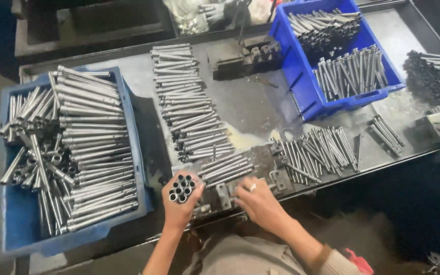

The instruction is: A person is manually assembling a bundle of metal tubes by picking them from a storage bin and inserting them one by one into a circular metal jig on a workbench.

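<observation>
Left hand (179, 202) is clenched around a bundle of metal tubes (182, 188), open ends facing up. Right hand (258, 199) is just beside it — fingers curled on a single metal pin (252, 187) at the small fixture (225, 193) between the hands. Left of the left hand, a blue crate (21, 224) of finished tubes; loose pins (317, 150) beyond the right hand.
</observation>
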